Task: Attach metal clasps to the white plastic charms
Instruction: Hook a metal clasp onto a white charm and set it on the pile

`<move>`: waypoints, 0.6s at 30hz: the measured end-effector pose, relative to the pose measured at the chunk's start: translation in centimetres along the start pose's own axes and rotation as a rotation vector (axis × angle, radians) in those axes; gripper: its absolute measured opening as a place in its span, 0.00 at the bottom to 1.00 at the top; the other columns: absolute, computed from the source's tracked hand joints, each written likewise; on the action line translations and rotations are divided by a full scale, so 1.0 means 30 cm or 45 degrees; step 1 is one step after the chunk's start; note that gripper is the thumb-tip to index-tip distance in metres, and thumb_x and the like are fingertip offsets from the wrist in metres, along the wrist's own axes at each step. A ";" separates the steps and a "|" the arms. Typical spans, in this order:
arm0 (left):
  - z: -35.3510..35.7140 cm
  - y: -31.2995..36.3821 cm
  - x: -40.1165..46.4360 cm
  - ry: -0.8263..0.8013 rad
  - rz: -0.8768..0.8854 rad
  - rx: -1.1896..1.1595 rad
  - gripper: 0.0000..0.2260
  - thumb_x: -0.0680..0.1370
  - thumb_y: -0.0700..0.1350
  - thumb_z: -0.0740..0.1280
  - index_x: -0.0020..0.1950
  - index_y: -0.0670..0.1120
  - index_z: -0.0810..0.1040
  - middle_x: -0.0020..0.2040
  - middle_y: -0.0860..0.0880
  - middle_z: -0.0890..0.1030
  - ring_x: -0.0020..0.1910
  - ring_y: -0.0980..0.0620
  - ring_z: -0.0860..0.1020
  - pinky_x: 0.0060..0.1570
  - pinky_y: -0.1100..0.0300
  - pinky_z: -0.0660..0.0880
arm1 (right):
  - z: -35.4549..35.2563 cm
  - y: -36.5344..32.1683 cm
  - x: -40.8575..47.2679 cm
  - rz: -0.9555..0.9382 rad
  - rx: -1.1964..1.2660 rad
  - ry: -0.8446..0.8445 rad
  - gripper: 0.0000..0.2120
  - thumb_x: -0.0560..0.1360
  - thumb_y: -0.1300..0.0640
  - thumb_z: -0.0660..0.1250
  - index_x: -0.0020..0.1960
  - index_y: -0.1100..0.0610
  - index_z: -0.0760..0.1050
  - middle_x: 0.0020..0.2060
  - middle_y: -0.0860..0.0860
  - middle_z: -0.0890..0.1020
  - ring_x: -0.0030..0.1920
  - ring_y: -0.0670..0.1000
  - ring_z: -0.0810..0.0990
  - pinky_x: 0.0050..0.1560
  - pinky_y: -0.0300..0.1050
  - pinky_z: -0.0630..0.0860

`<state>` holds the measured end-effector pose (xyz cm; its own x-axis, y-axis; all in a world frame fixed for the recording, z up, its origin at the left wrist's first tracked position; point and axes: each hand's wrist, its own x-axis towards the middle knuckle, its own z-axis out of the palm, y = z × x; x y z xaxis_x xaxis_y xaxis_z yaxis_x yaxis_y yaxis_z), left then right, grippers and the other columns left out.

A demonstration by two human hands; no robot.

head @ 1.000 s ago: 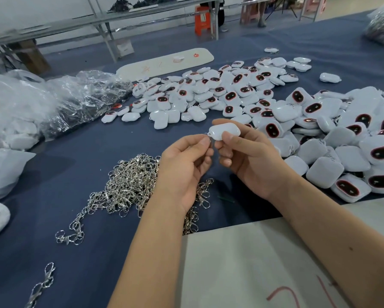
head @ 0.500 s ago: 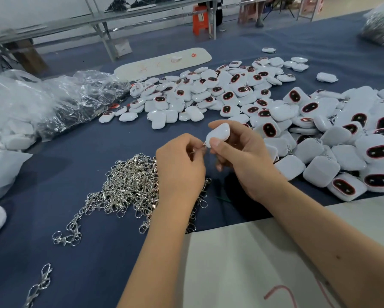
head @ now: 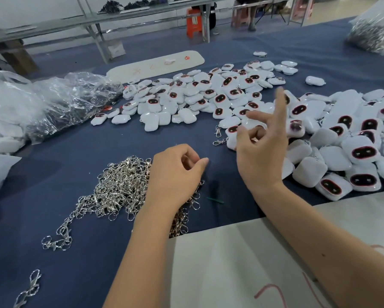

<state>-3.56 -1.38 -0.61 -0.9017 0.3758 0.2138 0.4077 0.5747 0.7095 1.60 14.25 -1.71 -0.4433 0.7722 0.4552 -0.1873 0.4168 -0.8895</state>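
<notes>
My left hand (head: 177,172) hovers over the right side of a heap of silver metal clasps (head: 120,187), its fingers loosely curled with nothing visible in them. Further right, my right hand (head: 262,150) is raised with its fingers spread and blurred, and it holds nothing. Just beyond it, a white charm (head: 232,130) lies on the blue cloth with a clasp (head: 218,131) at its left edge. White plastic charms with dark red-rimmed ovals lie in a wide spread (head: 208,94) behind and in a thicker pile (head: 342,156) to the right.
Crumpled clear plastic bags (head: 53,103) fill the left side. A long white board (head: 155,65) lies at the back, and a white sheet (head: 242,263) covers the near edge. A bag of metal parts (head: 373,30) sits far right. A loose clasp (head: 29,287) lies near left.
The charm that both hands held together has left my right hand, which has opened and swung up to the right. My left hand has dropped towards the clasp heap.
</notes>
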 end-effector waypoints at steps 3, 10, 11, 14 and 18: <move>-0.020 0.005 0.004 -0.185 0.052 0.159 0.14 0.71 0.57 0.77 0.36 0.50 0.78 0.31 0.56 0.80 0.32 0.60 0.77 0.31 0.69 0.67 | 0.031 -0.016 0.010 -0.126 -0.301 -0.171 0.24 0.77 0.65 0.68 0.72 0.56 0.71 0.53 0.50 0.79 0.43 0.47 0.78 0.47 0.40 0.76; -0.082 0.011 0.012 -0.479 0.080 0.279 0.12 0.67 0.50 0.82 0.37 0.50 0.80 0.33 0.55 0.80 0.30 0.62 0.74 0.31 0.70 0.69 | 0.169 -0.028 0.156 -0.428 -1.336 -0.742 0.18 0.75 0.60 0.65 0.64 0.57 0.73 0.62 0.57 0.77 0.68 0.60 0.68 0.62 0.53 0.68; -0.087 0.012 0.012 -0.483 0.079 0.287 0.10 0.67 0.47 0.81 0.38 0.50 0.80 0.32 0.55 0.80 0.29 0.63 0.74 0.32 0.71 0.69 | 0.183 -0.025 0.183 -0.391 -1.449 -0.826 0.19 0.75 0.58 0.66 0.65 0.57 0.72 0.63 0.57 0.76 0.69 0.60 0.68 0.65 0.55 0.67; -0.094 0.011 0.015 -0.469 0.057 0.246 0.08 0.69 0.42 0.80 0.37 0.49 0.82 0.28 0.58 0.79 0.27 0.64 0.74 0.30 0.73 0.68 | 0.213 -0.016 0.225 -0.243 -1.618 -1.012 0.23 0.76 0.57 0.70 0.69 0.57 0.69 0.67 0.58 0.74 0.70 0.62 0.71 0.76 0.64 0.60; -0.082 0.001 0.014 -0.409 0.070 0.236 0.08 0.70 0.43 0.79 0.37 0.50 0.81 0.29 0.60 0.79 0.29 0.64 0.75 0.31 0.72 0.68 | 0.238 -0.023 0.202 -0.451 -1.633 -1.032 0.18 0.76 0.63 0.67 0.66 0.56 0.74 0.68 0.56 0.72 0.70 0.60 0.70 0.76 0.64 0.59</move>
<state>-4.29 -2.99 1.17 -0.7985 0.6020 0.0058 0.5003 0.6581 0.5628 -7.23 15.21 1.37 -0.9568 0.2700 0.1080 0.2786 0.9575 0.0751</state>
